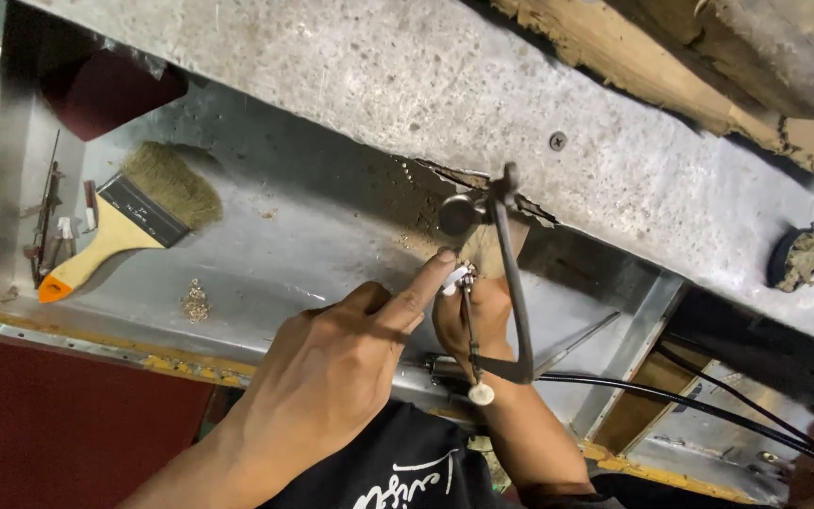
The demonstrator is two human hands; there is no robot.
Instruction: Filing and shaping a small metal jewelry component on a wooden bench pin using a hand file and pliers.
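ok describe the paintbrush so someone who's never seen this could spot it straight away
Start at the metal tray under the concrete workbench edge and look to its far left end, away from both hands. The paintbrush lies flat there, beside a few thin dark tools. It alone has a broad tuft of tan bristles, a black band and a pale wooden handle with an orange tip.

Bare left hand (317, 377), bare right hand (471, 316); black garment with white script print below
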